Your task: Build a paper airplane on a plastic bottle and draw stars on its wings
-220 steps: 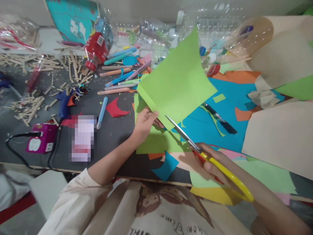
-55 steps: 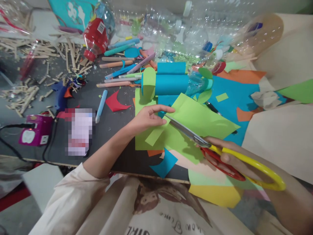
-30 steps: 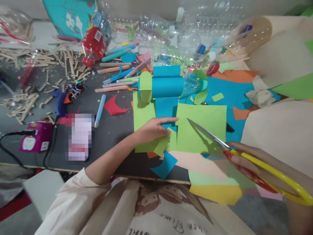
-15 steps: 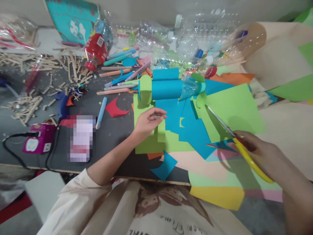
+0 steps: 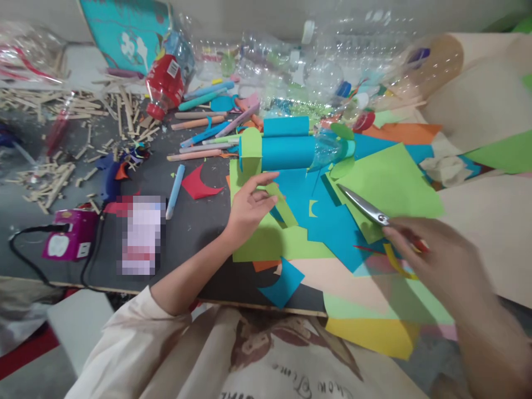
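Note:
My left hand [image 5: 249,213] is at the centre, just in front of a blue paper-wrapped bottle [image 5: 288,153] with a green paper band. Its thumb and fingers are at the upper end of a narrow green paper strip [image 5: 286,209] and appear to pinch it, though the contact is partly hidden. On the right, my right hand [image 5: 440,260], blurred, holds scissors [image 5: 368,208] with a yellow and red handle. Their blades look closed and point up-left over a green paper sheet [image 5: 399,183]. Blue paper [image 5: 328,230] lies between my hands.
Markers [image 5: 203,124] lie behind my left hand, near a red-labelled bottle [image 5: 166,86]. Clear plastic bottles [image 5: 320,66] crowd the back. At left are wooden sticks [image 5: 54,185], a blue glue gun [image 5: 110,180], a purple box [image 5: 68,235] with a cable and a blurred-out phone [image 5: 141,235].
The green strip has turned from upright to slanting down-right. My left index finger has stretched out. The scissors have shifted slightly left, and my right hand has turned around their handle.

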A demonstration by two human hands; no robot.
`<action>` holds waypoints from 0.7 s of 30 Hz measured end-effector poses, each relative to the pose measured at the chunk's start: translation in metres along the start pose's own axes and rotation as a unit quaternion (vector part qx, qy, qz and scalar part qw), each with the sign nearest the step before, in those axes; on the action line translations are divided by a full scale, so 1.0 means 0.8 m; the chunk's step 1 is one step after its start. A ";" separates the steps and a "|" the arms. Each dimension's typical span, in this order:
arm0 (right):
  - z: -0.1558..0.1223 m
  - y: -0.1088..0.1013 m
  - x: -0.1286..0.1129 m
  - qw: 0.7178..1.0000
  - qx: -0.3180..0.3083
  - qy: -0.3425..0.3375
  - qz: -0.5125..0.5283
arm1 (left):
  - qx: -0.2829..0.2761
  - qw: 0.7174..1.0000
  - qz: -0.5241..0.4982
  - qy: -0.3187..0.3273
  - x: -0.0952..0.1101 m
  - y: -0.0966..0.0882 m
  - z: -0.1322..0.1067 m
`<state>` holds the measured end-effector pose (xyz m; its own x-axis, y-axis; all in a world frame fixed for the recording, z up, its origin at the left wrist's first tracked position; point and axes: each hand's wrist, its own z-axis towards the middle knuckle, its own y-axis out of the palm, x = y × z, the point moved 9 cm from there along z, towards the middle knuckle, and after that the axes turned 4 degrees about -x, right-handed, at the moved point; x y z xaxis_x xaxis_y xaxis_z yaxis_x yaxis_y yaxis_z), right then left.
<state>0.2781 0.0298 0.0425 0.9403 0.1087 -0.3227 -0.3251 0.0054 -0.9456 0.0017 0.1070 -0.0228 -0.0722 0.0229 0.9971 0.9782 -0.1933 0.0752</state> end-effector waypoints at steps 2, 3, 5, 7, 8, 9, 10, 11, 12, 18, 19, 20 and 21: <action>0.012 0.036 -0.037 0.987 -0.091 -0.026 0.132 | -0.006 0.999 -0.027 -0.021 -0.004 0.004 -0.001; 0.019 0.049 -0.055 0.978 -0.110 -0.033 0.176 | -0.007 0.999 -0.037 -0.028 -0.005 0.006 -0.002; 0.034 0.078 -0.081 0.964 -0.150 -0.013 0.218 | -0.005 0.998 -0.052 -0.036 -0.007 0.007 -0.002; 0.050 0.098 -0.104 0.949 -0.169 -0.008 0.265 | -0.002 0.997 -0.061 -0.042 -0.010 0.006 -0.002; 0.056 0.107 -0.114 0.937 -0.190 -0.007 0.292 | -0.001 0.997 -0.062 -0.045 -0.011 0.006 -0.001; 0.063 0.111 -0.120 0.928 -0.194 -0.007 0.318 | 0.001 0.997 -0.061 -0.045 -0.011 0.005 -0.001; 0.069 0.111 -0.124 0.922 -0.185 -0.014 0.340 | 0.004 0.997 -0.057 -0.043 -0.010 0.004 -0.001; 0.074 0.109 -0.126 0.917 -0.179 -0.023 0.355 | 0.006 0.998 -0.053 -0.038 -0.008 0.003 0.000; 0.080 0.105 -0.124 0.915 -0.166 -0.027 0.368 | 0.007 0.998 -0.046 -0.031 -0.005 0.002 0.000; 0.105 0.054 -0.029 0.886 0.090 0.096 0.444 | 0.173 0.980 0.030 0.096 0.028 -0.055 -0.002; 0.106 0.039 -0.014 0.880 0.161 0.090 0.438 | 0.219 0.968 0.035 0.115 0.030 -0.069 -0.003; 0.109 0.035 -0.006 0.875 0.184 0.079 0.441 | 0.248 0.960 0.036 0.121 0.028 -0.080 -0.003; 0.114 0.038 0.000 0.876 0.177 0.083 0.441 | 0.264 0.957 0.034 0.117 0.023 -0.087 -0.001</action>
<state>0.2591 0.1205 0.0176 0.3005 0.0789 -0.9505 -0.9154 0.3037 -0.2642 -0.0681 0.1203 -0.0098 0.0139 -0.2045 0.9788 0.9396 0.3374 0.0572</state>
